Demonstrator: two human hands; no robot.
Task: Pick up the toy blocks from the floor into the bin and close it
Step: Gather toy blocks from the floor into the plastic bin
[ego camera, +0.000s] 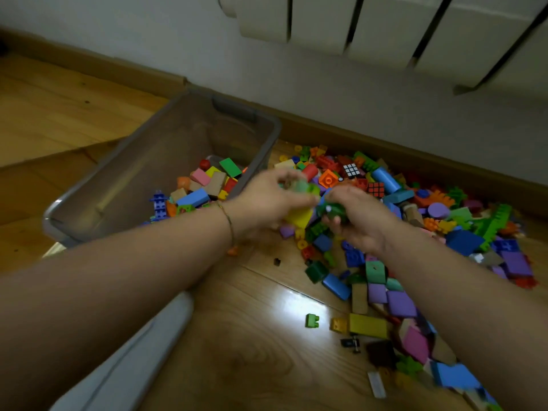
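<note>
The toy blocks (pixel 376 272) lie in a broad heap on the floor to the right of the bin, running from the skirting board down past the right forearm. Both hands meet at the heap's near-left edge. The right hand (pixel 361 218) curls its fingers round a dark green block (pixel 332 210), which shows between fingertips and palm. The left hand (pixel 272 200), with a thin bracelet (pixel 229 218) at the wrist, has its fingers bent round a pale green block (pixel 301 185). Motion blur smears its outline, and a yellow block (pixel 299 218) sits just below that hand, whether held or not I cannot tell.

The pieces are hard plastic studded bricks, smooth cylinders and matte plain-faced cuboids. Two small cube puzzles (pixel 351 170) lie among them. One light green brick (pixel 312 320) sits apart on bare boards.

The bin (pixel 166 143) is translucent grey plastic with rounded corners and a handle slot, open, a shallow layer of blocks (pixel 204 185) on its bottom.

The floor (pixel 252 336) is glossy wood laminate. Behind it run a brown skirting board (pixel 385 149) and a white radiator (pixel 385 31), cut off at the top. A pale grey shape (pixel 133 351) at lower left is cropped and unidentifiable.
</note>
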